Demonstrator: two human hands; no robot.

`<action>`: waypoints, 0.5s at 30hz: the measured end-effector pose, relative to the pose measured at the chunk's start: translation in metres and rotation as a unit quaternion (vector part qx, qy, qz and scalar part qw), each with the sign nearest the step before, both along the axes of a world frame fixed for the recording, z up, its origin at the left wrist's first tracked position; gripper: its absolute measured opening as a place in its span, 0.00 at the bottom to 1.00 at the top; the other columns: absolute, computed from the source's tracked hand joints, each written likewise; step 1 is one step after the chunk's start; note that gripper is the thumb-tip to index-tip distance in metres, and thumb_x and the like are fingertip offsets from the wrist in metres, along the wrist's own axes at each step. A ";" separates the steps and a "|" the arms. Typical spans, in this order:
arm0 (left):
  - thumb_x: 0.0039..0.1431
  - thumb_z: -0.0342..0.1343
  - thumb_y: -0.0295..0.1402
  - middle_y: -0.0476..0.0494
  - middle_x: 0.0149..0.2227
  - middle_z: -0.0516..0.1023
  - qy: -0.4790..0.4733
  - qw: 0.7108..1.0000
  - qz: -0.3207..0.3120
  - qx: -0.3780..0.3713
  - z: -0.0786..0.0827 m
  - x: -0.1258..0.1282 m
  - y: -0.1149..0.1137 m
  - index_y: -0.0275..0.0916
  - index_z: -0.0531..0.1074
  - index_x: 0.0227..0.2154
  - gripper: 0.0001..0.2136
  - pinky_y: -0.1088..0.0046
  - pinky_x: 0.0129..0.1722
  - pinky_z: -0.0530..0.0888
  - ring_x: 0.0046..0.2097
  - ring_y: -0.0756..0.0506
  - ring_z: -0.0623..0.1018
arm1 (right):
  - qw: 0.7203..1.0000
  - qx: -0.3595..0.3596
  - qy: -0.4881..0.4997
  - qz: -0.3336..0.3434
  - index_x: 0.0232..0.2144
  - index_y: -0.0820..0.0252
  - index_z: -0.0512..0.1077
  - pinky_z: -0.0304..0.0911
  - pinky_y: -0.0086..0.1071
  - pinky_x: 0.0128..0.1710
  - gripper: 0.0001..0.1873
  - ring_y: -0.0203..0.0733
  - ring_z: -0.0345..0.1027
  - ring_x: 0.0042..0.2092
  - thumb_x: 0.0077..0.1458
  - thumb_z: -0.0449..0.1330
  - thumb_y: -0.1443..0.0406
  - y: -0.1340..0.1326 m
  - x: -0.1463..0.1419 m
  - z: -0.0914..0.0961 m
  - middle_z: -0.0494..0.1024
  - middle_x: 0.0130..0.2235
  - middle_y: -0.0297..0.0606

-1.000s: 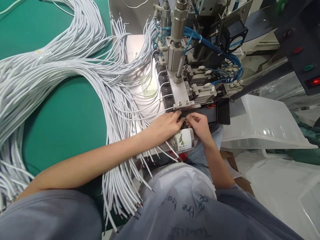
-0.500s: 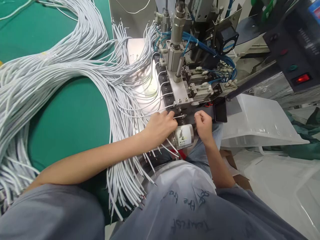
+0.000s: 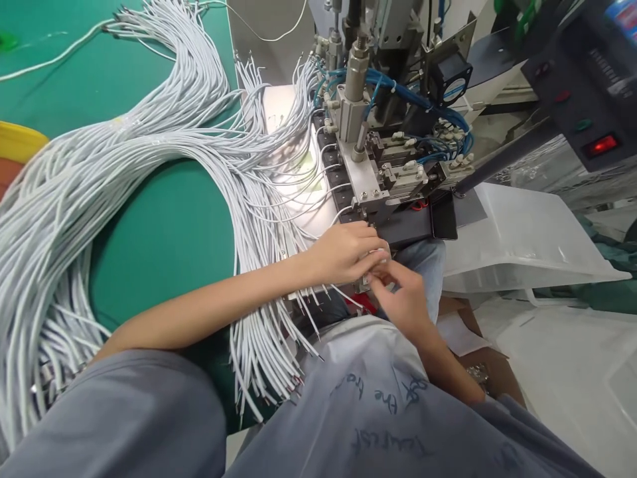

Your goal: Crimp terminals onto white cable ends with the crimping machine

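Note:
My left hand [image 3: 346,251] and my right hand [image 3: 403,292] meet just below the front of a metal machine [image 3: 371,166] with blue air hoses. Both hands are closed in a pinch around the end of a thin white wire [image 3: 379,253] held between them. A large bundle of white wires [image 3: 149,153] sweeps over the green table [image 3: 159,245] and hangs off its front edge beside my left forearm. Several single wires run from the bundle into black slots on the machine's left side.
A clear plastic tray [image 3: 522,239] sits to the right of the machine. A dark control box with a lit red switch [image 3: 602,145] stands at the upper right. A yellow object [image 3: 17,139] shows at the left edge.
My hands have drawn back from the machine's front slot toward my body and come together. The labelled cylinder under the machine is now hidden behind them. The camera has tilted slightly.

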State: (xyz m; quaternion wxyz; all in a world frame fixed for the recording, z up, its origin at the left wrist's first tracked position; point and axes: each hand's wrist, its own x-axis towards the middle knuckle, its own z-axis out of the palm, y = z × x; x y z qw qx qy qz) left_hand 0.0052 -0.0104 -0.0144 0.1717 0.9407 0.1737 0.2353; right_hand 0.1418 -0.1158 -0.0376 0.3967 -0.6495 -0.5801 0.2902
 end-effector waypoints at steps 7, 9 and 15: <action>0.62 0.47 0.29 0.44 0.28 0.73 -0.165 0.981 0.002 -0.104 -0.012 0.001 0.010 0.34 0.74 0.33 0.10 0.78 0.29 0.69 0.30 0.52 0.72 | 0.948 -0.005 0.314 -0.052 0.29 0.59 0.73 0.65 0.30 0.28 0.11 0.34 0.66 0.25 0.42 0.66 0.60 0.038 0.015 0.004 0.74 0.24 0.32; 0.61 0.48 0.28 0.45 0.28 0.72 -0.174 0.979 0.010 -0.102 -0.013 0.001 0.012 0.34 0.74 0.32 0.09 0.79 0.29 0.69 0.30 0.52 0.72 | 0.942 0.007 0.332 -0.051 0.28 0.59 0.73 0.63 0.29 0.26 0.10 0.32 0.64 0.24 0.43 0.65 0.59 0.043 0.011 0.002 0.72 0.22 0.30; 0.61 0.48 0.29 0.45 0.28 0.73 -0.115 0.985 0.014 -0.124 -0.012 0.000 0.013 0.35 0.74 0.34 0.09 0.78 0.29 0.69 0.30 0.52 0.72 | 0.953 0.100 0.279 -0.054 0.25 0.59 0.73 0.61 0.28 0.29 0.03 0.32 0.64 0.29 0.47 0.63 0.65 0.048 0.006 0.001 0.71 0.27 0.32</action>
